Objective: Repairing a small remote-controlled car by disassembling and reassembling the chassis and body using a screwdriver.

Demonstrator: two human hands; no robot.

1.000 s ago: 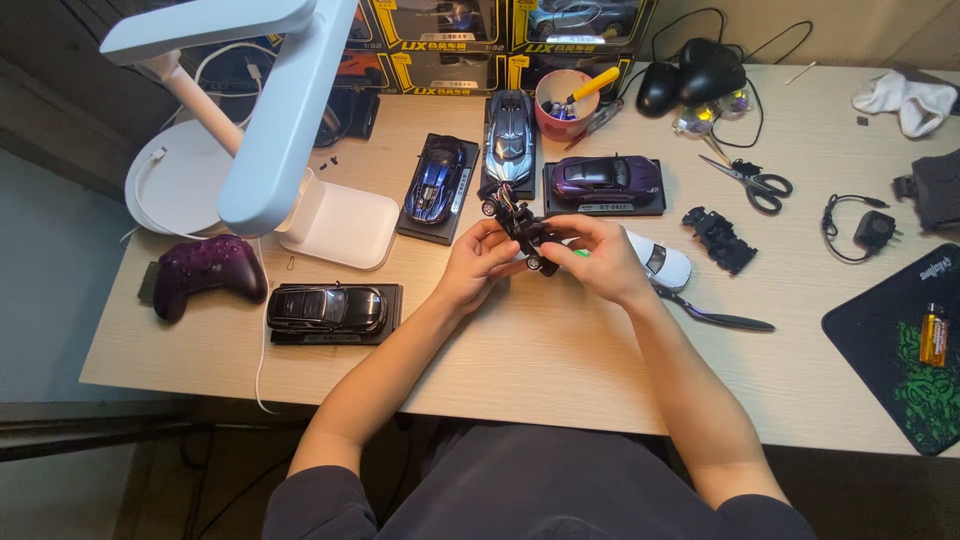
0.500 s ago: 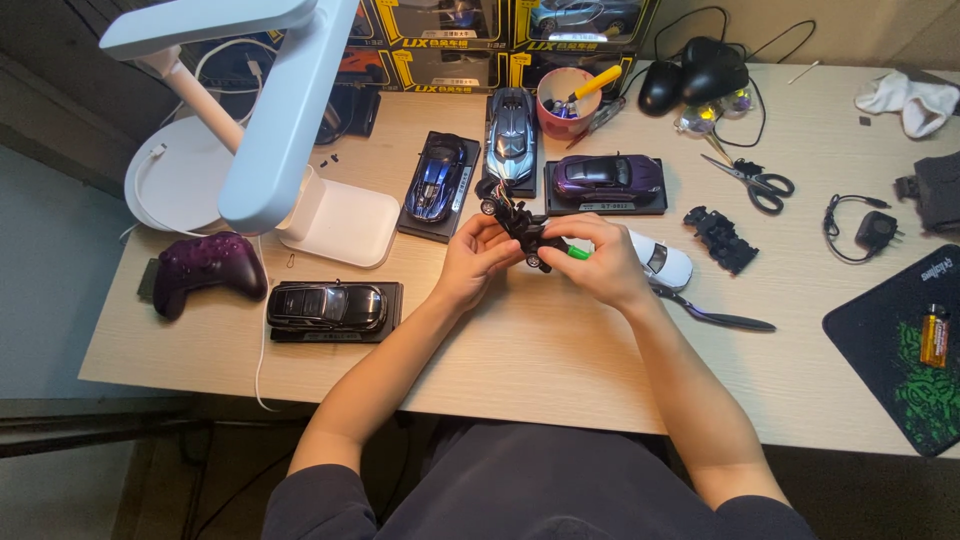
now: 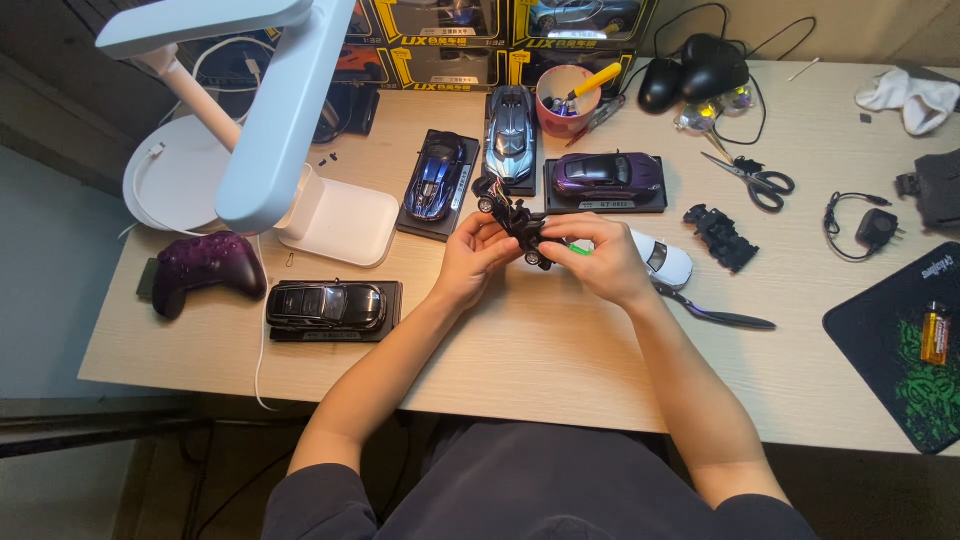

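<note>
While both hands work above the middle of the table (image 3: 560,350), we note the black toy-car chassis (image 3: 512,222) held between them, off the surface. Its long axis runs diagonally, from the wheel end at upper left, nearer the blue model car (image 3: 436,187), down toward the right. The left hand (image 3: 472,262) has its grip closed on the lower left flank; the right hand (image 3: 604,262) pinches the lower right end, a green tool tip (image 3: 578,248) showing at its fingers.
</note>
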